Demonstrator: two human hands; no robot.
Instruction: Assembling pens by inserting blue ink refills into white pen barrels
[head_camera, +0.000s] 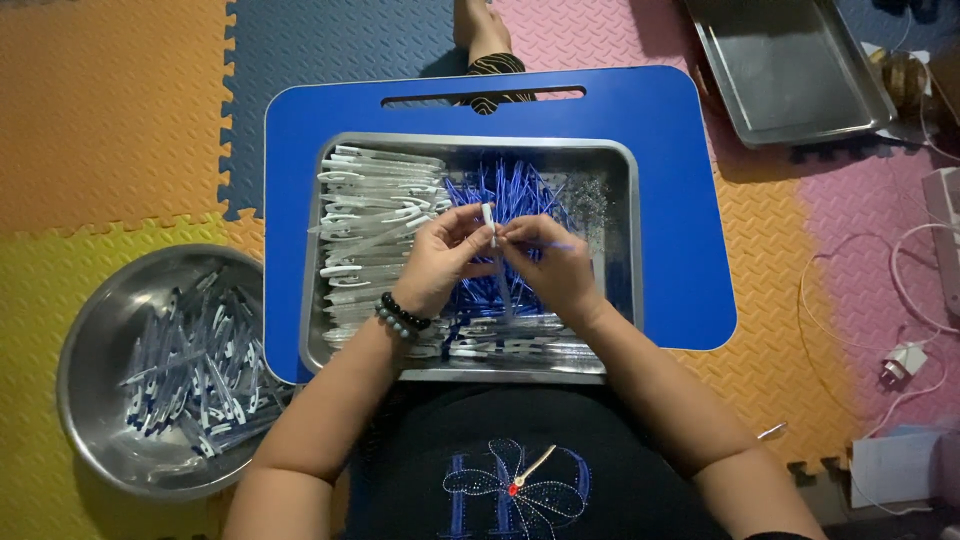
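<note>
My left hand (440, 262), with a dark bead bracelet at the wrist, grips a clear pen barrel with a white end (489, 222). My right hand (553, 265) pinches a thin blue refill (556, 246) at that barrel. Both hands hover over a steel tray (622, 190) resting on a blue lap table (680, 200). Inside the tray, clear and white pen barrels (370, 215) are piled on the left and along the front. Blue refills (510, 185) lie heaped in the middle.
A round steel bowl (85, 340) at my left holds several assembled pens (195, 375). An empty steel tray (790, 65) lies at the back right on the coloured foam mats. White cables and a plug (903, 358) trail at the right. A foot (480, 30) shows beyond the table.
</note>
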